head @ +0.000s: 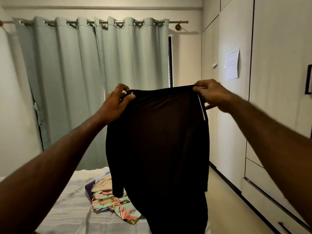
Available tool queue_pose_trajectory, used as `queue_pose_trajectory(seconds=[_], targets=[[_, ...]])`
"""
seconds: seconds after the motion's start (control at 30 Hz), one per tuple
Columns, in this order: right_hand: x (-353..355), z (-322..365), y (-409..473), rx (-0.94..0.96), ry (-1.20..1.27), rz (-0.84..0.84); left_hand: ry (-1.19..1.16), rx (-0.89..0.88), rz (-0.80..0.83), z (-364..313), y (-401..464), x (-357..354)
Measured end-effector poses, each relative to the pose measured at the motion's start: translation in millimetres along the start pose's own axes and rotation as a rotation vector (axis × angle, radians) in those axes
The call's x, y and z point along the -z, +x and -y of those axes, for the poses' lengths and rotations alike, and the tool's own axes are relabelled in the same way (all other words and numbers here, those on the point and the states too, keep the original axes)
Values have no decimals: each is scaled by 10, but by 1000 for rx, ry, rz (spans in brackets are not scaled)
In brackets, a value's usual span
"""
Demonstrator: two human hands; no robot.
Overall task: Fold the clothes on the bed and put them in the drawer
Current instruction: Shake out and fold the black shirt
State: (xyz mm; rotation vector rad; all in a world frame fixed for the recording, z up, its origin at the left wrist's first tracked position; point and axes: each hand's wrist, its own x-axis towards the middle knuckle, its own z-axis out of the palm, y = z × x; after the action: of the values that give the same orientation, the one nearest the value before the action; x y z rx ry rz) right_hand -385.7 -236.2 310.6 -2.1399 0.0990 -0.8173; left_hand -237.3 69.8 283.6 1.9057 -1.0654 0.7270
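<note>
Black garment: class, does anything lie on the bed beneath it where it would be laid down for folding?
Yes. A pile of clothes lies on the bed partly beneath the black garment, which both hands hold up by its top edge.

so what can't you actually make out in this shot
1. Head view: the black garment, held up by the left hand and right hand, hides part of the clothes pile and the bed behind it.
2. The garment's bottom is cut off by the lower edge, so its type is unclear.
3. The print on the paper sheet is too small to read.
4. The drawer handle is cut off at the bottom edge.
</note>
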Motion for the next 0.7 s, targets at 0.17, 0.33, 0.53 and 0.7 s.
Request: queue_pose_trajectory(seconds=[0.17, 0.33, 0.53, 0.7], targets=[[-443, -16, 20, 99, 100, -418, 123, 3, -206, 9, 39, -82], [-519, -38, -177, 237, -96, -238, 110, 40, -384, 31, 0, -28], [-242, -236, -159, 188, -247, -17, 308, -55, -290, 120, -70, 94], [-489, -289, -207, 49, -866, -354, 874, -21, -129, 26, -103, -73]])
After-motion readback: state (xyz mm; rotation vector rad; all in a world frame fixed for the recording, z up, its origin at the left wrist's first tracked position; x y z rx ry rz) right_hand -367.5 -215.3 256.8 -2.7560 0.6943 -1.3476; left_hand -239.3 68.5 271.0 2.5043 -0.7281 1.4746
